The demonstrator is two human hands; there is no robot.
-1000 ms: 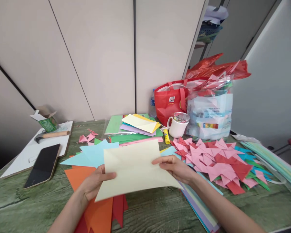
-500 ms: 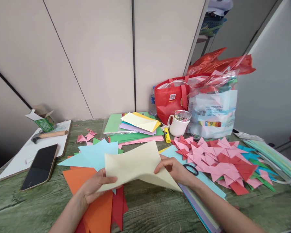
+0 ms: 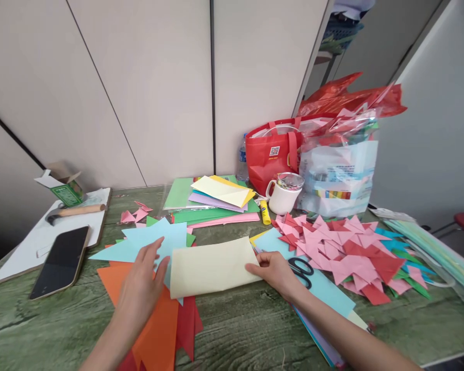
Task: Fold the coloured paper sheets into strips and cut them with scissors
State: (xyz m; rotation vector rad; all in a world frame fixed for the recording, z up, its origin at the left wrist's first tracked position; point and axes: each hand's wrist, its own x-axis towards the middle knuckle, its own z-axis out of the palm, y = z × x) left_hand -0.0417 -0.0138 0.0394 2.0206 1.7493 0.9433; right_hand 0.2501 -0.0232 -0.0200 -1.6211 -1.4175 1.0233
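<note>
A pale yellow paper sheet [image 3: 211, 267], folded in half, lies flat on the green table [image 3: 247, 330]. My right hand [image 3: 272, 269] pinches its right edge and holds it down. My left hand [image 3: 141, 286] is open with fingers spread, hovering just left of the sheet over light blue paper triangles [image 3: 150, 242] and orange paper [image 3: 158, 330]. Black scissors [image 3: 302, 268] lie just right of my right hand on a light blue sheet.
A heap of pink, red and green folded triangles [image 3: 344, 252] fills the right. A stack of coloured sheets [image 3: 212, 201], a glue stick [image 3: 264, 212], a white mug [image 3: 284, 196], red bag [image 3: 272, 157] and plastic bag [image 3: 338, 175] stand behind. Phone [image 3: 60, 261], hammer [image 3: 75, 211] and clipboard lie left.
The yellow sheet, held up in both hands before, has been folded over and laid flat on the table. My left hand has let go and opened; the right still grips the edge.
</note>
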